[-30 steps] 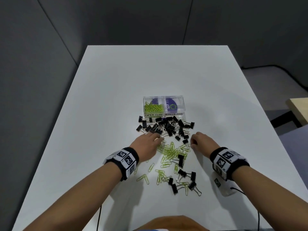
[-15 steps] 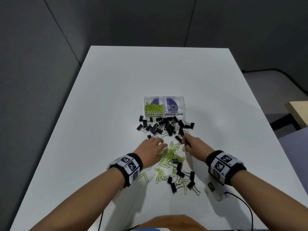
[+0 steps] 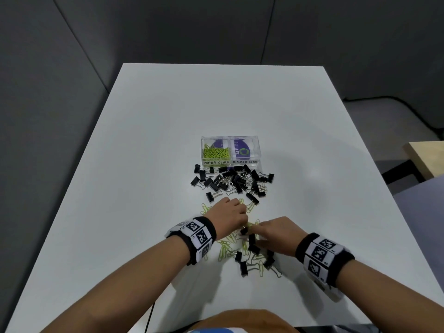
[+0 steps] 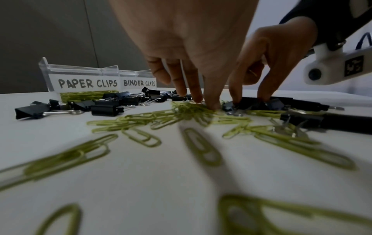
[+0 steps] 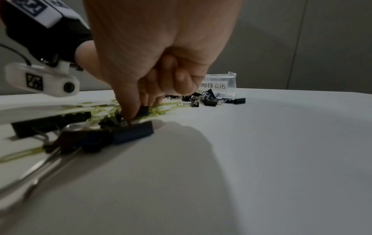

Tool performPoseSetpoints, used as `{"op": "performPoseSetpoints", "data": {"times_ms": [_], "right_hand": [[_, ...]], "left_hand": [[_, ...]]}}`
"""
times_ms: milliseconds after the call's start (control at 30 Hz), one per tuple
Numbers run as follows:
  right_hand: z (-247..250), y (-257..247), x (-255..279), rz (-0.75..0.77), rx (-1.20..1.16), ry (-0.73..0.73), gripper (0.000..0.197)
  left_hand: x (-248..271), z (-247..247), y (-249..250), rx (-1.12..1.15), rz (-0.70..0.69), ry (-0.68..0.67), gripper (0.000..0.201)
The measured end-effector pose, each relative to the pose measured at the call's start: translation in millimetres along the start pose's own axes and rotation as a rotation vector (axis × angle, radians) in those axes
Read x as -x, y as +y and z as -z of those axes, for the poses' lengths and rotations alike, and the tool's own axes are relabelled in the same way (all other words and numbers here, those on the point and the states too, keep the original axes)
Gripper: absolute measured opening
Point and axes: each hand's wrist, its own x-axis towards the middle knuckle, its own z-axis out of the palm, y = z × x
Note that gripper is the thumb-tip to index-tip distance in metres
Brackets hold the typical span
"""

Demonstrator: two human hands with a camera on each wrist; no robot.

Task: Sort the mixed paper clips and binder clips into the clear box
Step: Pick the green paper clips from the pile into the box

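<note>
Clear plastic two-compartment box [image 3: 230,150]: stands mid-table on the white tabletop [image 3: 149,164], beyond the clips. Only the left wrist view gives its hand-lettered labels sharply, "PAPER CLIPS" on the left and "BINDER CLIPS" on the right; only the head view looks into it. One heap of green paper clips in the left compartment [image 3: 215,152]; the right compartment shows a purple printed disc under it.

Black binder clips with silver wire handles [image 3: 231,180]: one dense cluster just in front of the box, too many to count, and a second loose group of about eight near the hands [image 3: 252,255].

Loose yellow-green wire paper clips [image 4: 141,120]: scattered between the two groups, several dozen, blurred close to the wrist lenses.

Left hand [image 3: 230,213]: fingers pointing down, tips pressing on the paper clip pile, as the left wrist view shows.

Right hand [image 3: 276,230]: the right wrist view shows thumb and forefinger pinching at a small black binder clip [image 5: 144,109], remaining fingers curled in.

Two black wristbands with white coded tags [image 3: 199,236].
</note>
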Motion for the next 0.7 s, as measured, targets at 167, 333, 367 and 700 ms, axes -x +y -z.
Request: {"op": "performPoseSetpoints", "data": {"times_ms": [167,333,367,700], "right_hand": [[-6,2,-3,0.107,0.139,0.058,0.019],[-11,7,-5,0.254,0.294,0.087,0.044],[-11,7,-6,0.276,0.316,0.092,0.043],[-6,9,-14,0.321,0.379,0.104,0.048]], "left_hand": [[1,-3,-4,-0.018,0.010,-0.042,0.025],[8,-4,-6,-0.086,-0.035,-0.045,0.016],[9,-3,-6,-0.110,-0.045,-0.051,0.011],[12,-5,-8,-0.117,-0.098,0.011,0.024]]}}
